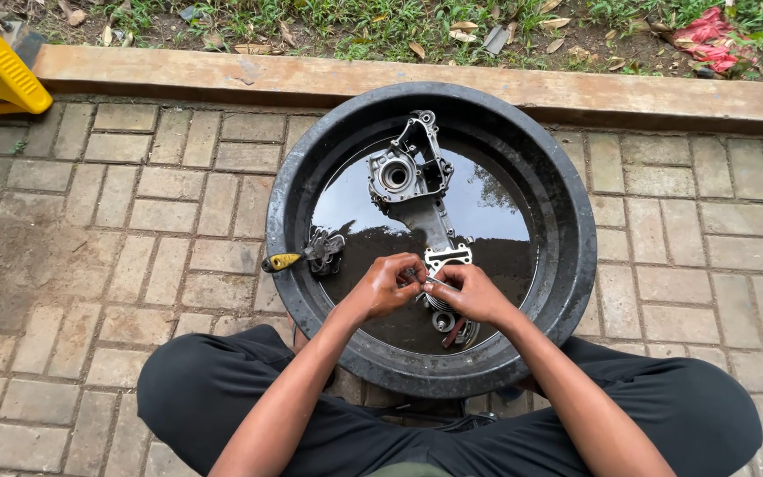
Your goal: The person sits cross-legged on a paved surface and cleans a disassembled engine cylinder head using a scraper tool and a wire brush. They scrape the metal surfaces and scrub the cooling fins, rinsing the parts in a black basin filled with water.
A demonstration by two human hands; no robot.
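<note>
Together, both hands (430,287) on metal part (446,258).

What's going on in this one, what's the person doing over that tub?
A person sits cross-legged on brick paving with a round black basin of dark liquid in front of them. The left hand and right hand meet over the liquid, both gripping a small metal part too hidden to identify. A metal engine casing lies in the liquid, and a yellow-handled tool rests on the basin's rim.
</note>
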